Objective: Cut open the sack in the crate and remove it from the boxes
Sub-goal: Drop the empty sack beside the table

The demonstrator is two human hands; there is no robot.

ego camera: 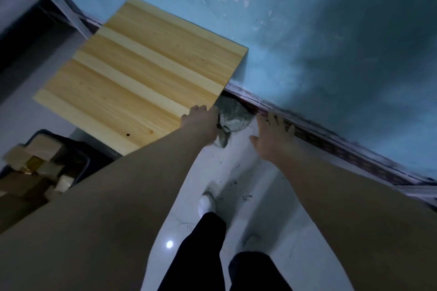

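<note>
A grey crumpled sack [230, 117] lies on the white floor against the wall, partly tucked under the corner of a wooden table. My left hand [201, 123] reaches down to its left side and touches or grips it; the fingers are hidden behind the hand. To the sack's right, my right hand [272, 134] hovers with fingers spread, holding nothing. A dark crate [80, 149] with several cardboard boxes [35, 163] in it stands at the lower left, blurred.
The wooden table top [142, 73] fills the middle left. A blue wall [307, 42] with a dark skirting strip [343, 149] runs diagonally on the right. My legs and white shoe [207, 203] stand on the glossy white floor [248, 184], which carries dark debris.
</note>
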